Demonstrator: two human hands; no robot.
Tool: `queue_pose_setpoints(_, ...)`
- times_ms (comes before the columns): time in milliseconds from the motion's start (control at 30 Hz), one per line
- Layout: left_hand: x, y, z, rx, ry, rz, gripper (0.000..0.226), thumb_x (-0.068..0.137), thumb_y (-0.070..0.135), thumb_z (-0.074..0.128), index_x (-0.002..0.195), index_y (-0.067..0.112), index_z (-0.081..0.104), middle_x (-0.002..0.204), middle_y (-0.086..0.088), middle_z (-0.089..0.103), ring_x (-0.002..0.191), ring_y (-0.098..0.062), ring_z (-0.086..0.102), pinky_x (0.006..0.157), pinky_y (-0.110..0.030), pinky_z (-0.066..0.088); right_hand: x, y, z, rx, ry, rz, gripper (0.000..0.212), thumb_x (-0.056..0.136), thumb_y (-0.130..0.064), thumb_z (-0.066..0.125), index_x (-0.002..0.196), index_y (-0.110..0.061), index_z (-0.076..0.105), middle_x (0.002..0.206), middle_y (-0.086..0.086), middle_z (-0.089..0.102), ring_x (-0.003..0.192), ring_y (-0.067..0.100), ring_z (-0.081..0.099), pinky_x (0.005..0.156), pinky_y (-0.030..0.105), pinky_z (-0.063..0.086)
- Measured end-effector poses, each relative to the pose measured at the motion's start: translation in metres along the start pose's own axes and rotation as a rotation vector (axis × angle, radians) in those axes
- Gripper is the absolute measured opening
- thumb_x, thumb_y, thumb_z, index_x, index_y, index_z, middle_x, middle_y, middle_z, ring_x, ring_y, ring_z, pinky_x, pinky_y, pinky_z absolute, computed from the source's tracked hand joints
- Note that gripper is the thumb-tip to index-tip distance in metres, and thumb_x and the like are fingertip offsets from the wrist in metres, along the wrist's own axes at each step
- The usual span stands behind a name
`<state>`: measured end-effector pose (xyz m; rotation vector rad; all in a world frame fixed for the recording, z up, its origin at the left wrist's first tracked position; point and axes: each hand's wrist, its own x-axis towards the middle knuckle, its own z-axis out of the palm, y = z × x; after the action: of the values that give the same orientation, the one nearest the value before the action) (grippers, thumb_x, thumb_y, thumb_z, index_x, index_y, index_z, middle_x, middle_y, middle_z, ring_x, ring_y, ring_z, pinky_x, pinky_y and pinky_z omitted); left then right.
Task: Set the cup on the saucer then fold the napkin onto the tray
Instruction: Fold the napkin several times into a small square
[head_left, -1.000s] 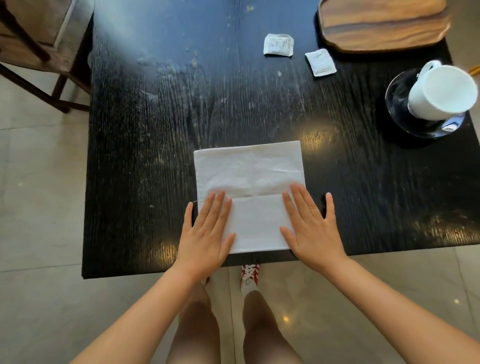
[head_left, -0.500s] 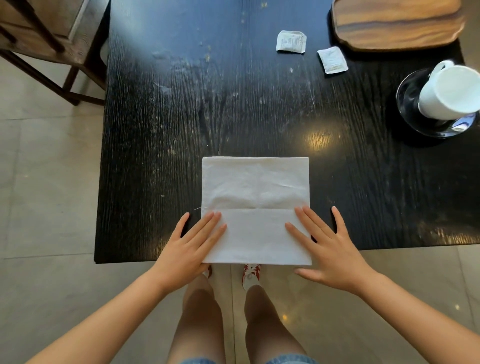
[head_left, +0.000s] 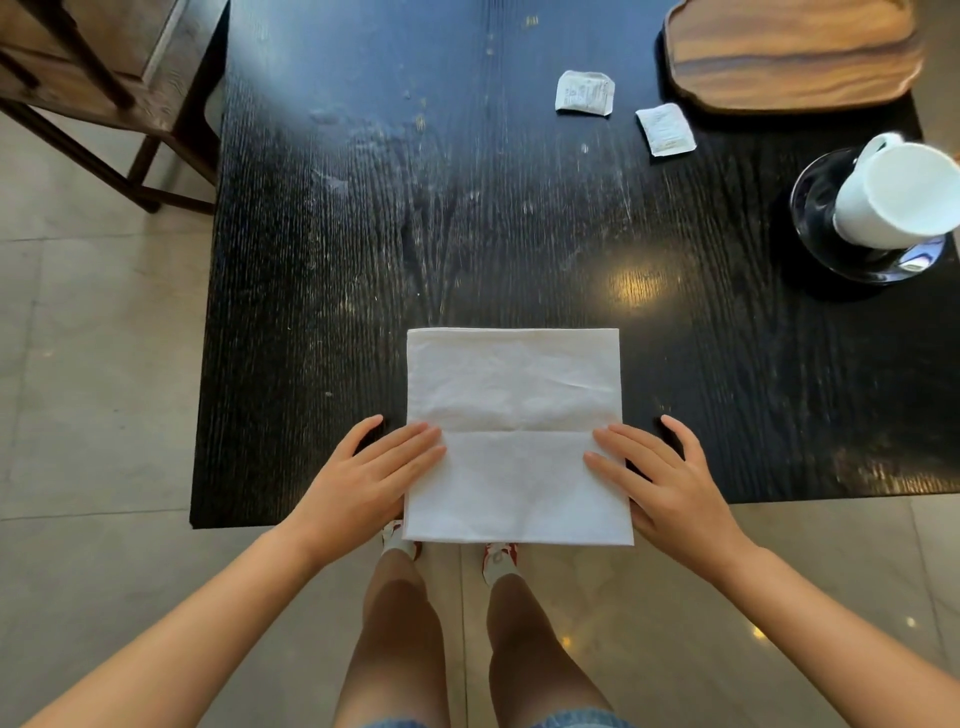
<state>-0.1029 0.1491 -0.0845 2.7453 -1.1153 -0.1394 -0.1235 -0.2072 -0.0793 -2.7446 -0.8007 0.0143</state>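
A white napkin (head_left: 514, 415) lies flat on the black table (head_left: 337, 270), with a crease across its middle and its near edge hanging just over the table's front edge. My left hand (head_left: 363, 478) rests flat with its fingertips on the napkin's left edge. My right hand (head_left: 670, 483) lies the same way on the right edge. Both hands have their fingers apart and grip nothing. At the far right a white cup (head_left: 898, 197) stands on a dark glass saucer (head_left: 815, 208). The wooden tray (head_left: 789, 52) sits at the back right.
Two small white packets (head_left: 584, 92) (head_left: 665, 130) lie on the table left of the tray. A wooden chair (head_left: 93, 78) stands off the table's back left corner. My legs and red-and-white shoes show below the table's front edge, over a tiled floor.
The napkin has slid toward me until its near edge overhangs the table. Both hands have moved apart, from on top of the napkin out to its side edges.
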Motion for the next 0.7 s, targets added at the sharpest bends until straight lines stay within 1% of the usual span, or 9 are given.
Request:
queue_pose_setpoints(67, 0.000, 0.001, 0.000, -0.015, 0.025, -0.024, 0.044, 0.085, 0.027, 0.046, 0.127, 0.014, 0.055, 0.135, -0.006, 0.052, 0.127, -0.020, 0.045, 0.110, -0.042, 0.024, 0.002, -0.001, 0.002, 0.048, 0.063, 0.038, 0.044, 0.072, -0.021, 0.077, 0.112, -0.016, 0.061, 0.122, 0.009, 0.063, 0.121, 0.021, 0.047, 0.104, 0.056, 0.030)
queue_pose_setpoints(200, 0.007, 0.004, -0.002, -0.152, 0.168, -0.112, 0.032, 0.092, 0.024, 0.045, 0.114, 0.012, 0.065, 0.123, -0.004, 0.062, 0.118, -0.018, 0.056, 0.103, -0.036, 0.032, 0.005, -0.005, 0.004, 0.193, 0.190, 0.176, 0.026, 0.079, -0.010, 0.067, 0.103, -0.019, 0.062, 0.110, 0.004, 0.068, 0.113, 0.014, 0.054, 0.106, 0.051, 0.029)
queue_pose_setpoints(267, 0.011, 0.006, -0.001, -0.241, 0.248, -0.205, 0.026, 0.088, 0.016, 0.051, 0.109, 0.013, 0.067, 0.118, -0.001, 0.065, 0.114, -0.013, 0.056, 0.104, -0.031, 0.031, 0.007, -0.009, 0.005, 0.298, 0.219, 0.292, 0.029, 0.077, -0.011, 0.069, 0.103, -0.020, 0.061, 0.107, 0.003, 0.069, 0.109, 0.011, 0.056, 0.108, 0.050, 0.029)
queue_pose_setpoints(333, 0.015, 0.010, -0.001, -0.343, 0.319, -0.322, 0.024, 0.084, 0.011, 0.054, 0.104, 0.012, 0.067, 0.109, -0.003, 0.069, 0.108, -0.011, 0.056, 0.103, -0.028, 0.031, 0.015, -0.015, 0.002, 0.353, 0.274, 0.403, 0.019, 0.081, -0.017, 0.063, 0.100, -0.014, 0.065, 0.098, 0.005, 0.070, 0.101, 0.009, 0.057, 0.107, 0.047, 0.030)
queue_pose_setpoints(400, 0.022, 0.016, -0.003, -0.445, 0.392, -0.430, 0.021, 0.086, 0.014, 0.051, 0.097, 0.008, 0.068, 0.096, -0.006, 0.071, 0.097, -0.011, 0.057, 0.098, -0.023, 0.035, 0.027, -0.024, -0.005, 0.370, 0.324, 0.528, 0.013, 0.083, -0.013, 0.063, 0.091, -0.005, 0.068, 0.088, 0.008, 0.071, 0.097, 0.013, 0.054, 0.103, 0.051, 0.035)
queue_pose_setpoints(467, 0.032, 0.023, -0.006, -0.499, 0.453, -0.548, 0.023, 0.087, 0.020, 0.050, 0.088, 0.003, 0.066, 0.083, -0.011, 0.069, 0.085, -0.009, 0.055, 0.084, -0.018, 0.041, 0.038, -0.028, -0.009, 0.431, 0.356, 0.684, 0.002, 0.082, -0.005, 0.066, 0.081, -0.007, 0.067, 0.082, 0.001, 0.068, 0.104, 0.024, 0.055, 0.096, 0.055, 0.042)
queue_pose_setpoints(533, 0.041, 0.027, -0.009, -0.549, 0.484, -0.682, 0.030, 0.088, 0.028, 0.048, 0.079, 0.002, 0.062, 0.074, -0.010, 0.064, 0.073, -0.008, 0.052, 0.070, -0.020, 0.043, 0.047, -0.029, -0.010, 0.533, 0.346, 0.794, 0.014, 0.085, -0.016, 0.063, 0.072, -0.015, 0.059, 0.077, -0.016, 0.057, 0.103, 0.039, 0.055, 0.086, 0.054, 0.047)
queue_pose_setpoints(600, 0.048, 0.029, -0.009, -0.590, 0.514, -0.774, 0.032, 0.088, 0.032, 0.047, 0.081, 0.004, 0.061, 0.074, -0.003, 0.061, 0.070, -0.012, 0.054, 0.066, -0.027, 0.045, 0.051, -0.028, -0.010, 0.511, 0.363, 0.787, 0.025, 0.085, -0.034, 0.054, 0.071, -0.013, 0.057, 0.071, -0.016, 0.050, 0.086, 0.030, 0.055, 0.079, 0.045, 0.046)
queue_pose_setpoints(700, 0.059, 0.031, -0.007, -0.560, 0.561, -0.832, 0.031, 0.088, 0.030, 0.047, 0.083, 0.004, 0.063, 0.074, 0.000, 0.058, 0.070, -0.010, 0.049, 0.068, -0.035, 0.043, 0.059, -0.025, -0.009, 0.404, 0.396, 0.793, 0.033, 0.083, -0.038, 0.048, 0.072, -0.010, 0.060, 0.067, -0.006, 0.052, 0.069, 0.015, 0.046, 0.079, 0.035, 0.032)
